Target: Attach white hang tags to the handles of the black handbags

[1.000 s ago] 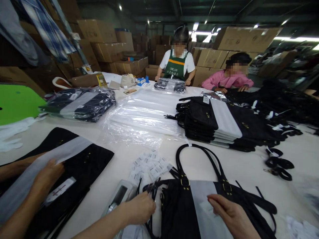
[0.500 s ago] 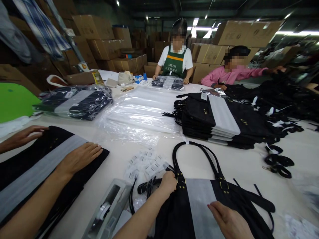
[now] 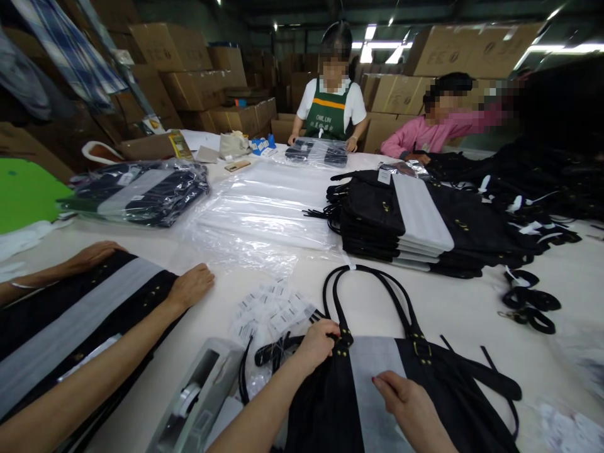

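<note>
A black handbag (image 3: 323,402) lies before me, with a pale grey band (image 3: 377,362) down its middle and two looped handles (image 3: 377,270) reaching away from me. My left hand (image 3: 318,343) is closed on the bag at the base of the left handle, beside its buckle. Over the grey band is my right hand (image 3: 399,393), thumb and fingers pinched together; whatever they hold, if anything, is hidden. Printed white tags (image 3: 278,308) are spread just beyond my left hand. A tape dispenser (image 3: 195,390) stands left of my left forearm.
At left, a co-worker's hands (image 3: 191,286) rest on another black bag (image 3: 111,302). Stacked bags (image 3: 377,217) and clear plastic sleeves (image 3: 264,207) lie beyond mine. Coiled straps (image 3: 531,302) lie to the right. Across the table, a person in a green apron (image 3: 328,116) handles a wrapped bag.
My right hand has shifted left across the grey band. My left hand stays at the handle base. The co-worker's nearer hand has moved right, to the bag's edge.
</note>
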Available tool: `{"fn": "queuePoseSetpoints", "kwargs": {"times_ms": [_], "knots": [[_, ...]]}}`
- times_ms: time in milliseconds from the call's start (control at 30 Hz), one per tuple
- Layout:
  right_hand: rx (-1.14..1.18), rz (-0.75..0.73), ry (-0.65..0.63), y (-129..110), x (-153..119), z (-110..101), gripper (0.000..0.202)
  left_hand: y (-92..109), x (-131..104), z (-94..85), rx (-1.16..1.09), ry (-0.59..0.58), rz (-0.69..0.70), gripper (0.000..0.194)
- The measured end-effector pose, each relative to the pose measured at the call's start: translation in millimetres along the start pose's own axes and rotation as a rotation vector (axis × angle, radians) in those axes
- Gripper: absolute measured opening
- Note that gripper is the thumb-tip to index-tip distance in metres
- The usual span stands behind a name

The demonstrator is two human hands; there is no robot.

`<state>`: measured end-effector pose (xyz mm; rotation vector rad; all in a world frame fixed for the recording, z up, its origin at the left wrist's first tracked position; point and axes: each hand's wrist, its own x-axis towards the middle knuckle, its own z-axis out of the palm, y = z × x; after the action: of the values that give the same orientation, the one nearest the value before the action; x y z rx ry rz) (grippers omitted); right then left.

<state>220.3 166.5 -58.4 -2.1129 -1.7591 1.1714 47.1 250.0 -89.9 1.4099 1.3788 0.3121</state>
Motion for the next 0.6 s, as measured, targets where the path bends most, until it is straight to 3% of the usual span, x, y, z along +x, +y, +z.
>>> {"fn": "queuePoseSetpoints", "kwargs": {"times_ms": [67, 200, 333, 467, 600], "knots": [[0.029, -0.014, -0.011, -5.0, 5.2, 3.6, 0.035, -1.1, -0.4, -1.7, 0.096, -0.025, 0.082, 0.031], [0.081, -0.031, -0.028, -10.9, 10.3, 5.3, 0.035, -4.7, -1.8, -5.5, 0.316, -0.031, 0.154, 0.01], [0.136, -0.033, -0.07, -13.6, 4.7, 1.6, 0.031, -9.1, -5.1, -8.3, 0.505, -0.013, 0.152, 0.017], [0.324, -0.05, -0.161, -16.0, -3.8, -0.6, 0.051, -12.2, -15.0, -11.1, 0.623, 0.022, 0.177, 0.02], [0.539, -0.078, -0.229, -14.8, -6.2, 3.2, 0.027, -13.3, -29.8, -13.9, 0.647, 0.07, 0.212, 0.024]]}}
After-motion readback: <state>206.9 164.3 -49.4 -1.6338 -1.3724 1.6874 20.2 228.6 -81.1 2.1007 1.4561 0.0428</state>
